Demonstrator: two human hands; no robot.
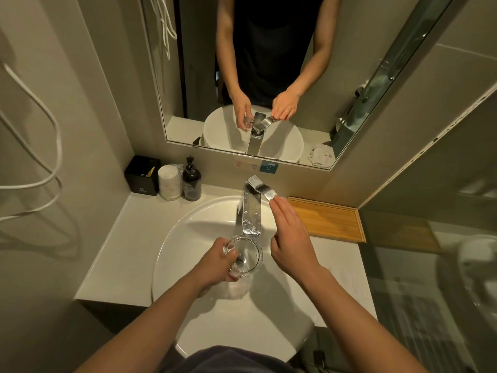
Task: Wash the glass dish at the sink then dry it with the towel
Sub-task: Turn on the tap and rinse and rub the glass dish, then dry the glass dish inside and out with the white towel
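My left hand (217,261) grips a small clear glass dish (248,255) by its left rim, holding it upright over the white round sink (188,227), right under the spout of the chrome faucet (251,214). My right hand (291,238) is stretched flat, fingers together, with the fingertips touching the faucet lever (265,188), which is swung to the right. Water looks splashed in the basin below the dish. The towel appears only in the mirror, as a white crumpled cloth (321,155) on the counter.
A black box (141,175), a stack of white cups (169,184) and a dark pump bottle (191,181) stand at the counter's back left. A wooden tray (330,219) lies right of the faucet. A glass shower partition (430,265) borders the right.
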